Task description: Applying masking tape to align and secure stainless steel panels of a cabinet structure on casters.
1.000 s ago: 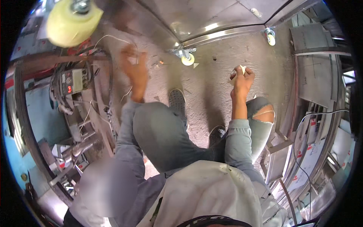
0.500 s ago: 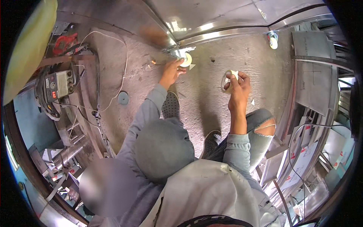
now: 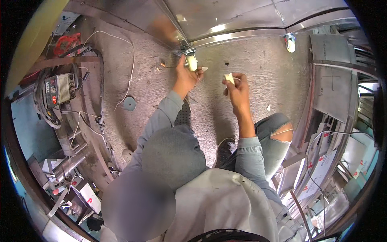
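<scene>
Yellow wheel is grasped in the left hand; rightward, tape is pinched by the right hand.

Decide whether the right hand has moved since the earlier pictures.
Yes: the right hand has moved left, farther from the white scrap lying to its right.

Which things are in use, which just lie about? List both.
In use, seemingly:
yellow-wheeled metal caster, at left hand
pale-yellow tape-like roll, in right hand
large shiny metal box

Lying about, seemingly:
flat round grey disc
small white triangular scrap
boxy grey machine
</scene>
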A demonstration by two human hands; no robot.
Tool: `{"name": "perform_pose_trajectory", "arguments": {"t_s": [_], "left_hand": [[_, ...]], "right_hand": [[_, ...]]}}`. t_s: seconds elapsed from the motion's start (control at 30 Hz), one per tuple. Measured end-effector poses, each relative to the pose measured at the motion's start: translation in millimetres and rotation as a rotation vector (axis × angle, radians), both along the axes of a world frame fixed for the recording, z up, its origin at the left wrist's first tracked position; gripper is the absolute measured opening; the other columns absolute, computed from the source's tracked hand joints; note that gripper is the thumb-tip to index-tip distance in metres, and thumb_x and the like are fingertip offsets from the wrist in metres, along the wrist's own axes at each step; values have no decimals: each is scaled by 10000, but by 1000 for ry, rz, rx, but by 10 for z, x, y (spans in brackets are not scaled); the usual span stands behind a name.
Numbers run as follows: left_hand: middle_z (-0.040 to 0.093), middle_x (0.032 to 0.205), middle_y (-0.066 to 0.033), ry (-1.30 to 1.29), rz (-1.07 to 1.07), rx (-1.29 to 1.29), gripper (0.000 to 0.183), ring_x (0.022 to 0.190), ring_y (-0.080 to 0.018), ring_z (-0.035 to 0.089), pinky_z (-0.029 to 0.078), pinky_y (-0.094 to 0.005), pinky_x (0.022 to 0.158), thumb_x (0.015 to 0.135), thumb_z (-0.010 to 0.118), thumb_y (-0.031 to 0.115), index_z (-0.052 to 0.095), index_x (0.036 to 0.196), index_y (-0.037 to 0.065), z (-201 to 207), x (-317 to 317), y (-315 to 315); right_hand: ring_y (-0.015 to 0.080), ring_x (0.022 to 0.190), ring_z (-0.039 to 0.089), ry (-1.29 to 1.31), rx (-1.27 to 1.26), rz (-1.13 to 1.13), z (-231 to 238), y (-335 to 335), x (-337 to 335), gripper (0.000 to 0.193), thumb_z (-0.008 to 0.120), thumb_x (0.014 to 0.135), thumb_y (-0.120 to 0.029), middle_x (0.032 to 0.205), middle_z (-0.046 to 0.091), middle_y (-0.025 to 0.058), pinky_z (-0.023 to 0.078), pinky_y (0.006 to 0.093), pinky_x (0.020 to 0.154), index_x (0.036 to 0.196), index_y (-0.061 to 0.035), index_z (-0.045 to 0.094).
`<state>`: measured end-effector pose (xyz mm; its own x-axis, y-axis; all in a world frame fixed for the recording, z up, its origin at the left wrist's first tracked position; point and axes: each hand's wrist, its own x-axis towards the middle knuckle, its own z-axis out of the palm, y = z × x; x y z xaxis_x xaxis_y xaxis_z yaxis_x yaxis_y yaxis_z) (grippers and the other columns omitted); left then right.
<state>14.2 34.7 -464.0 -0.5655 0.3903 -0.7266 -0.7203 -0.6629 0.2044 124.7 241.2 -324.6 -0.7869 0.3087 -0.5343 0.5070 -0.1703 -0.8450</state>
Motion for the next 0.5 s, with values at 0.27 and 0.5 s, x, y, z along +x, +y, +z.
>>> {"name": "perform_pose_trajectory", "arguments": {"t_s": [0.27,0.5], "left_hand": [[679,1170,-134,124,15,8,595,1041,-318,605,492,-481,925,992,590,621,660,1237,83,9,3,-80],[722,1235,-135,269,-122,-249,529,1108,-329,686,548,-521,976,1001,578,473,652,1328,65,-127,-161,-194]], "right_hand": [[407,1054,769,137,241,237,-828,-540,-222,611,724,999,-123,1105,780,290,574,488,916,1502,25,411],[362,1008,777,121,61,203,-860,-760,-386,441,719,1003,-46,1143,773,275,601,456,878,1387,51,527]]}}
